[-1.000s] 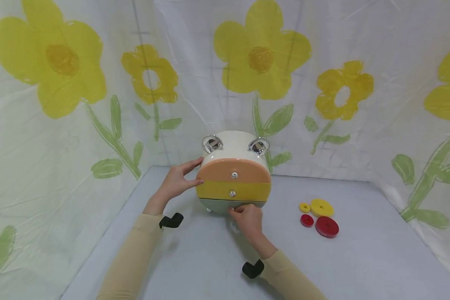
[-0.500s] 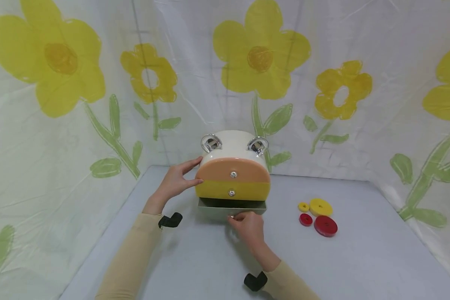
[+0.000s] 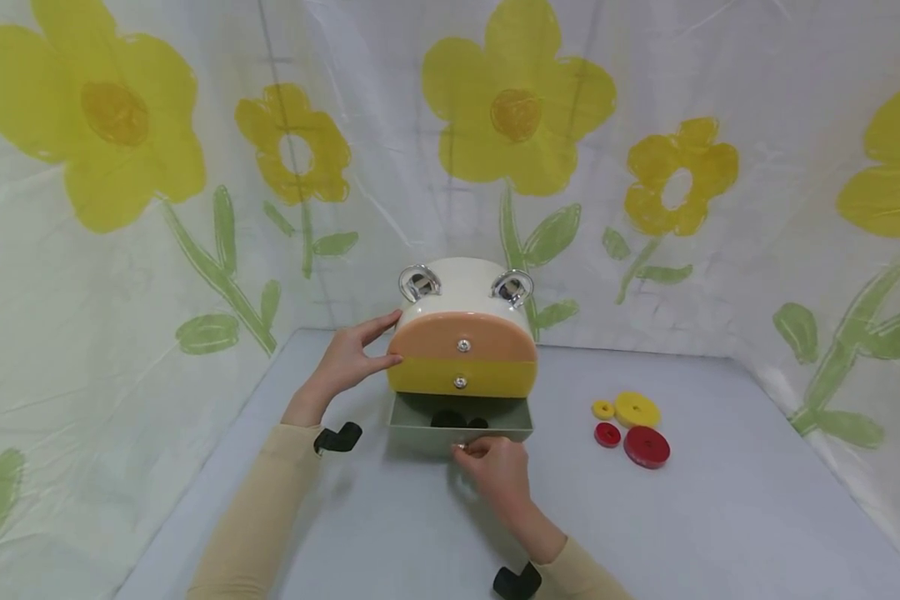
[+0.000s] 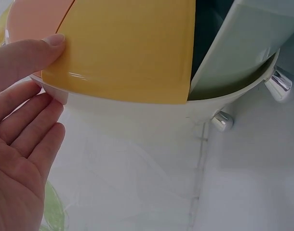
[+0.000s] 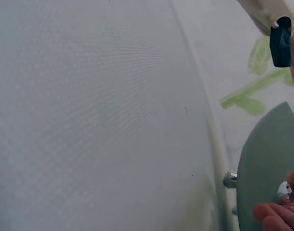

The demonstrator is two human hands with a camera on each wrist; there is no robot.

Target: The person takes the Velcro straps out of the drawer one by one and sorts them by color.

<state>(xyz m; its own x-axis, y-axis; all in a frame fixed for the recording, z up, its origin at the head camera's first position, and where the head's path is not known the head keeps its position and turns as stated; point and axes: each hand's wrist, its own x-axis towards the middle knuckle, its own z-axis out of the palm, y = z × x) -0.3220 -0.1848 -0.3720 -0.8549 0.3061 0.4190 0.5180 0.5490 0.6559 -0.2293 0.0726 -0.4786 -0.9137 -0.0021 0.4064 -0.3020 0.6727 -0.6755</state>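
Observation:
A small frog-shaped drawer cabinet (image 3: 470, 283) stands on the table, white on top with two chrome-ringed eyes. Its orange drawer (image 3: 435, 337) and yellow drawer (image 3: 427, 377) are closed; the pale green bottom drawer (image 3: 412, 437) is pulled out and holds dark round pieces (image 3: 447, 418). With straight fingers, my left hand (image 3: 345, 360) steadies the cabinet's left side, the thumb (image 4: 53, 41) resting on the front near the orange-yellow seam. Between thumb and fingers, my right hand (image 3: 498, 475) pinches the silver knob (image 5: 285, 191) of the green drawer.
To the right lie a large yellow disc (image 3: 637, 409), a small yellow ring (image 3: 603, 409), a large red disc (image 3: 647, 447) and a small red ring (image 3: 607, 434). A flower-printed curtain (image 3: 390, 217) hangs behind the pale table (image 3: 720, 517). Chrome feet (image 4: 223, 120) support the cabinet.
The green drawer has slid out from closed towards me, drawn by my right hand on its knob, and dark pieces have come into sight. My left hand has stayed on the cabinet.

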